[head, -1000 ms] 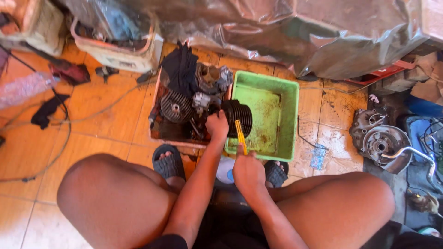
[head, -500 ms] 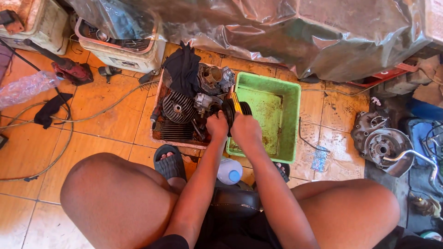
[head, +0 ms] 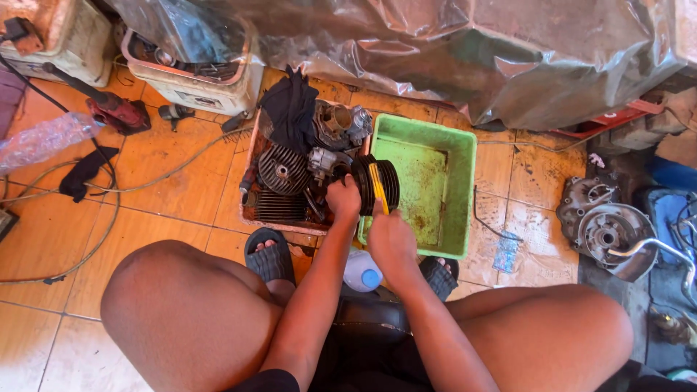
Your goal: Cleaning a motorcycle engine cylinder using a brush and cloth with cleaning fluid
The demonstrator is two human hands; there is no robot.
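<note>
I sit low over an orange tiled floor with my knees apart. My left hand (head: 343, 199) grips a dark finned engine cylinder (head: 376, 186) held over the left edge of a green plastic tub (head: 454, 210). My right hand (head: 390, 242) holds a yellow-handled brush (head: 377, 187) whose handle lies across the cylinder's fins. Left of the tub a shallow tray (head: 250, 185) holds several greasy engine parts, a finned cylinder head (head: 282, 170) and a black rag (head: 290, 109).
A white bottle with a blue cap (head: 362, 272) stands between my sandalled feet. An engine casing (head: 605, 229) lies at the right. A white box of parts (head: 190, 69), a red tool (head: 112, 110) and loose cables (head: 87, 239) lie at the left. A plastic sheet (head: 465, 51) covers the back.
My right hand went forward to the cylinder with the brush and has now drawn back a little toward me. My left hand stays on the cylinder. The camera has shifted slightly.
</note>
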